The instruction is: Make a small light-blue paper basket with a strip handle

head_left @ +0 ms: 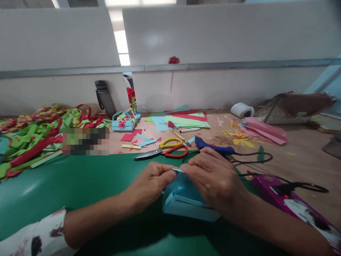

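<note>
A small light-blue paper box sits low in the middle of the view, over the green mat. My left hand pinches the upper left edge of its raised flap between thumb and forefinger. My right hand is closed on the same flap from the right, its fingers hiding much of that side. Just beyond my hands lie scissors with one yellow and one red handle. A blue glue gun rests behind my right hand, its cable trailing right.
A purple power strip with a plug in it lies at the right. Paper scraps heap up at the left. At the back stand a dark bottle, a finished-looking blue paper bag, stacked coloured sheets and a brown handbag.
</note>
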`<state>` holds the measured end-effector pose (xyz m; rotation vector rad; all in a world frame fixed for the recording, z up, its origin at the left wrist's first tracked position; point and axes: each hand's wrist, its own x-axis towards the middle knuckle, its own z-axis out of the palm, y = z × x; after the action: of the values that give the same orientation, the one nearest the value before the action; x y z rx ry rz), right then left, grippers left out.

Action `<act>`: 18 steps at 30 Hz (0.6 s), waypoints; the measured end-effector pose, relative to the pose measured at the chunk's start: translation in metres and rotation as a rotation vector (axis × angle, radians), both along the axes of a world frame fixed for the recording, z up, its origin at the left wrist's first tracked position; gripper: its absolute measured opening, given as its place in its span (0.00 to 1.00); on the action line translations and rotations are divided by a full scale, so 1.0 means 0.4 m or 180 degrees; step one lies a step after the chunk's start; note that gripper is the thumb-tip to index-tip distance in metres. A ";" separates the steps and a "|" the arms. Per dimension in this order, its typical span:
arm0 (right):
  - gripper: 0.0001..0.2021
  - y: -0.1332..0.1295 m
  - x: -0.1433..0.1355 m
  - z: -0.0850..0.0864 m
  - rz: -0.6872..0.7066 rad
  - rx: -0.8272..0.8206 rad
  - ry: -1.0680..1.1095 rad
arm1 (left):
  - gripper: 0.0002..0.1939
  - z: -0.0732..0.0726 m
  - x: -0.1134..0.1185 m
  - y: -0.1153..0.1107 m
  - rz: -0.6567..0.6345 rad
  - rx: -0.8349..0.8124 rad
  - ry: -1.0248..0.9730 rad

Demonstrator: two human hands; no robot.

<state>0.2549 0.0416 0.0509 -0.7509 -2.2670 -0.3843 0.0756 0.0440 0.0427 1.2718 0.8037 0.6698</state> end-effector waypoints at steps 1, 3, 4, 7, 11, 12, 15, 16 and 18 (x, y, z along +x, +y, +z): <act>0.11 -0.002 0.000 0.000 0.0033 0.0183 -0.0064 | 0.15 0.001 0.000 -0.001 -0.0009 0.0041 0.0024; 0.11 -0.007 0.003 0.000 0.0170 0.0411 -0.0227 | 0.16 0.001 -0.001 -0.002 0.0001 0.0087 0.0079; 0.11 -0.009 0.004 0.001 0.0250 0.0447 -0.0317 | 0.15 -0.002 -0.001 -0.003 0.0024 0.0126 0.0119; 0.13 -0.016 0.009 0.008 0.0399 0.0352 -0.0570 | 0.15 -0.012 -0.004 -0.003 0.0059 0.0218 0.0114; 0.15 -0.015 0.016 0.022 0.0477 0.0176 -0.0777 | 0.13 -0.023 -0.005 -0.001 0.0041 0.0090 -0.0145; 0.15 -0.014 0.018 0.025 0.0494 0.0147 -0.0807 | 0.13 -0.025 -0.005 0.001 0.0019 0.0044 -0.0205; 0.16 -0.009 0.022 0.029 0.0525 0.0131 -0.0854 | 0.13 -0.027 -0.007 0.004 -0.0026 -0.0075 -0.0322; 0.16 -0.009 0.022 0.029 0.0520 0.0127 -0.0865 | 0.13 -0.028 -0.007 0.005 -0.0021 -0.0103 -0.0352; 0.16 -0.008 0.022 0.029 0.0495 0.0133 -0.0871 | 0.12 -0.030 -0.007 0.005 -0.0028 -0.0186 -0.0442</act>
<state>0.2639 0.0385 0.0623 -0.5215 -2.5444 -0.4833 0.0729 0.0462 0.0309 1.1621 0.6985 0.7146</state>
